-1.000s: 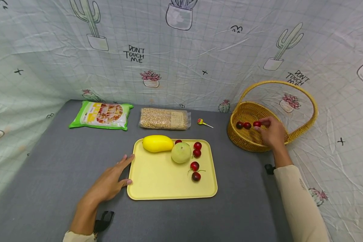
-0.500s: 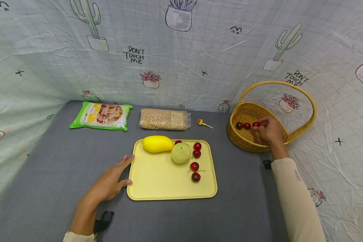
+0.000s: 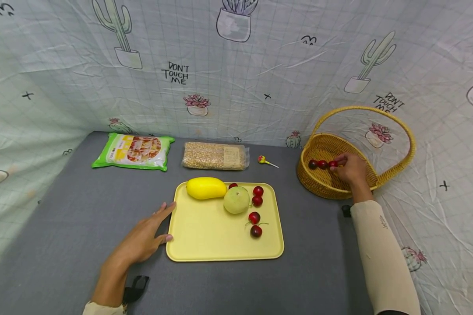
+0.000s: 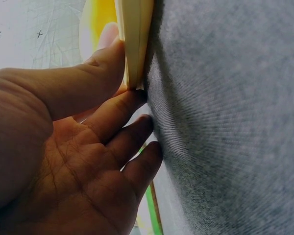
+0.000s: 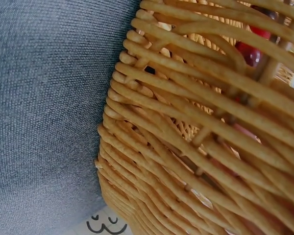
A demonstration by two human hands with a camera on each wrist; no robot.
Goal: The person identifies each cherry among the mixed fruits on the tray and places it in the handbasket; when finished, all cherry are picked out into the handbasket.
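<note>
My right hand (image 3: 352, 168) reaches over the near side of a yellow woven basket (image 3: 319, 186) and pinches a red cherry (image 3: 333, 164) between thumb and fingers. Two darker cherries (image 3: 317, 164) lie just left of it inside the basket. In the right wrist view the woven wall (image 5: 186, 127) hides most of this hand, and red cherries (image 5: 249, 53) show through its gaps. My left hand (image 3: 139, 238) rests at the left edge of a pale yellow tray (image 3: 205, 245), fingers spread; in the left wrist view the thumb (image 4: 108, 54) touches the tray rim (image 4: 133, 44).
On the tray are a yellow mango-like fruit (image 3: 206, 188), a round green fruit (image 3: 236, 200) and several cherries (image 3: 256, 231). Behind it lie a green-edged food bag (image 3: 135, 151), a clear pack of grains (image 3: 214, 155) and a lollipop (image 3: 262, 159). The basket's tall handle (image 3: 407, 148) arches over its right side.
The right hand has shifted slightly left inside the basket, bringing its cherry up close to the other two. The left hand and the tray have stayed in place.
</note>
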